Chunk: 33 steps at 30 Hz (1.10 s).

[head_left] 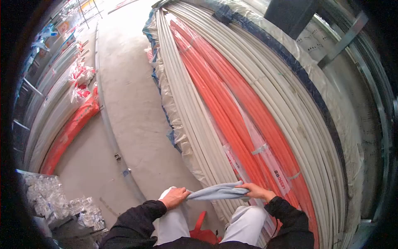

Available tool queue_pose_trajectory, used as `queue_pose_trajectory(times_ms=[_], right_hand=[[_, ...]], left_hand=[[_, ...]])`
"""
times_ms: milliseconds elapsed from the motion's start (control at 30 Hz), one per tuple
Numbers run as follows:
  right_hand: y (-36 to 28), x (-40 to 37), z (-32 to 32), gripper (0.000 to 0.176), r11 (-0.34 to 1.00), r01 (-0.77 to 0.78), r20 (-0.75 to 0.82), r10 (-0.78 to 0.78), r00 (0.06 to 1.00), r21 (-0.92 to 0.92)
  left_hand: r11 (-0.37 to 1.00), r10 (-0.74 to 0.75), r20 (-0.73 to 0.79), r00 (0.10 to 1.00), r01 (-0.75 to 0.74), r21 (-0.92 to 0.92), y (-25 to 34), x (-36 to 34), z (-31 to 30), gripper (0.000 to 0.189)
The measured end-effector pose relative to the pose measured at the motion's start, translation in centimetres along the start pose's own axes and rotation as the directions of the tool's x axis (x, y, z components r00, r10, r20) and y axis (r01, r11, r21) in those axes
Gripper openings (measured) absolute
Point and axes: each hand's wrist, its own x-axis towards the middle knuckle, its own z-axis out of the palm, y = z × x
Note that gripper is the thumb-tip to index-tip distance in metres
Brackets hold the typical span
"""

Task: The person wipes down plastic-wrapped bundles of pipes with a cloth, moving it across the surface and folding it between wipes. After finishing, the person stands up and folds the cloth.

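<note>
A grey-blue cloth (215,191) is stretched between my two hands, above my knees in light trousers. My left hand (175,198) is closed round its left end, close to my left knee. At the cloth's right end, my right hand (256,191) grips it with the fingers pinched together. The cloth looks bunched and slightly twisted. Something red (202,232) shows between my legs, partly hidden.
Long white pipes (207,141) and wrapped red pipes (232,112) lie in a stack ahead and to the right. More pipes with a red bundle (72,128) lie at left. Clear-wrapped pieces (52,197) sit at the lower left. A thin conduit (108,120) runs along the floor.
</note>
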Motion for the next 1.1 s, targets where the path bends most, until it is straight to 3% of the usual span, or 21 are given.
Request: queue_pose_trajectory(times_ms=[100, 133, 167, 300, 400, 567, 667, 767, 800, 933, 1033, 1100], right_hand=[[-2.8, -0.5, 1.7, 0.064, 0.993, -0.112, -0.070, 0.110, 0.991, -0.025], [-3.4, -0.2, 2.6, 0.063, 0.997, 0.013, -0.125, -0.022, 0.992, -0.070], [-4.0, -0.5, 3.6, 0.062, 0.995, 0.005, -0.141, -0.019, 0.990, -0.100], [-11.2, -0.6, 6.2, 0.062, 0.986, -0.044, -0.178, 0.015, 0.984, -0.160], [-16.9, -0.6, 7.7, 0.061, 0.992, -0.087, -0.190, 0.068, 0.979, -0.095], [-26.2, 0.8, 9.6, 0.062, 0.998, -0.021, -0.225, 0.006, 0.974, -0.066], [-30.8, 2.3, 11.0, 0.062, 0.996, 0.001, -0.224, -0.021, 0.974, -0.086], [-34.8, 3.6, 11.7, 0.062, 0.993, 0.080, -0.227, -0.098, 0.969, -0.088], [-36.6, 3.7, 11.7, 0.061, 0.989, 0.123, -0.227, -0.138, 0.964, -0.079], [-40.6, 4.2, 11.6, 0.060, 0.987, 0.157, -0.187, -0.162, 0.969, -0.041], [-40.2, 5.5, 11.5, 0.061, 0.972, 0.227, -0.168, -0.233, 0.958, -0.055], [-40.5, 5.6, 11.4, 0.061, 0.968, 0.246, -0.150, -0.252, 0.956, -0.059]], left_hand=[[0.994, 0.007, -0.026, 1.000, -0.004, 0.110, 0.8, -2.5, 0.2, 0.028], [0.990, -0.009, -0.014, 1.000, 0.010, 0.141, 1.2, -3.6, 0.1, 0.026], [0.985, -0.025, -0.005, 1.000, 0.026, 0.173, 1.8, -4.8, 0.0, 0.023], [0.940, -0.340, 0.039, 0.940, 0.340, 0.004, 5.3, -9.0, -0.5, 0.018], [0.912, -0.392, -0.115, 0.913, 0.369, -0.177, 7.5, -12.3, -4.9, 0.027], [0.906, -0.419, -0.257, 0.871, 0.381, -0.184, 8.8, -16.5, -14.7, 0.030], [0.862, -0.459, -0.336, 0.823, 0.320, -0.393, 8.6, -19.3, -17.5, 0.028], [0.721, -0.569, -0.397, 0.721, 0.204, -0.662, 9.2, -20.9, -19.7, 0.028], [0.738, -0.569, -0.448, 0.689, 0.187, -0.649, 9.5, -21.0, -20.5, 0.027], [0.543, -0.723, -0.273, 0.634, 0.278, -0.792, 10.1, -22.2, -20.7, 0.029], [0.589, -0.732, -0.369, 0.572, 0.260, -0.765, 11.4, -22.3, -21.8, 0.032], [0.591, -0.728, -0.369, 0.578, 0.256, -0.765, 12.4, -22.9, -22.8, 0.038]])
